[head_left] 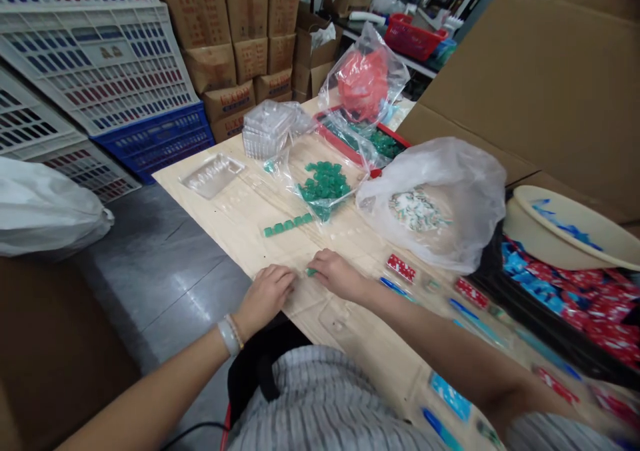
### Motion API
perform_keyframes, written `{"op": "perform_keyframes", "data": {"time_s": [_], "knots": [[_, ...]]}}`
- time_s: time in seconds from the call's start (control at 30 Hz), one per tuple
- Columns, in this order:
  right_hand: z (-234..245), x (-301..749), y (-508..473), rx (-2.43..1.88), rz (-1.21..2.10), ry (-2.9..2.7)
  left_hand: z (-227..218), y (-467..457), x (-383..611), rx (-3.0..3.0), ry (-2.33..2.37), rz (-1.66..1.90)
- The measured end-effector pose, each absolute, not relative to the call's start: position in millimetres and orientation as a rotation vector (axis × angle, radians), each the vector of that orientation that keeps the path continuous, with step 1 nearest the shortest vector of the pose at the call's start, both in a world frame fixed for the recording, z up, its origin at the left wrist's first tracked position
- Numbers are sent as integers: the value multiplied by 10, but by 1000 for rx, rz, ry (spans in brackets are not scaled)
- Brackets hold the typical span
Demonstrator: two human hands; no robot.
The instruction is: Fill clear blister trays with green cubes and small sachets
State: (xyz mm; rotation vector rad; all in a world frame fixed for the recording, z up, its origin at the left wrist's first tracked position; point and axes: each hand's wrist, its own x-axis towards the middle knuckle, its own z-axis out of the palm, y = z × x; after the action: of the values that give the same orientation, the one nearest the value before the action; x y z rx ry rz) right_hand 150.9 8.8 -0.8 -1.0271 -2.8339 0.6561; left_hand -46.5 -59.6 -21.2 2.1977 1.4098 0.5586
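Observation:
My right hand [333, 272] pinches a small green block [311, 272] just above the table's front edge. Beside it, my left hand [270, 290] rests at the edge with its fingers curled together; whatever they hold, if anything, is hidden. A short row of green blocks [288, 224] lies beyond both hands, seemingly in a clear plastic strip. Farther back, a loose heap of green blocks [325, 183] sits on an opened clear bag. A clear plastic tray [213, 175] lies at the table's left side.
Stacked clear trays [267, 128] and a red tray [337, 141] of green pieces stand at the back. To the right are a plastic bag [475, 191] of small pieces, red packets [401, 268], blue pens [395, 286] and a cream basin [525, 238]. Crates [155, 138] stand left.

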Motion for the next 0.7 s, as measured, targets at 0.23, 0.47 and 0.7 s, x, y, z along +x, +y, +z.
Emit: {"op": "perform_keyframes", "data": {"time_s": [0.23,0.47,0.7], "knots": [[13,1496,136,-1135,517,-2919,-241,-463,-390,2306,1408,539],[229,1792,863,-1238,535,-2393,68,447,-486,2150,1407,927],[136,1716,2509,-1583,464,-2182,57,2448,-116,1736,1687,834]]}}
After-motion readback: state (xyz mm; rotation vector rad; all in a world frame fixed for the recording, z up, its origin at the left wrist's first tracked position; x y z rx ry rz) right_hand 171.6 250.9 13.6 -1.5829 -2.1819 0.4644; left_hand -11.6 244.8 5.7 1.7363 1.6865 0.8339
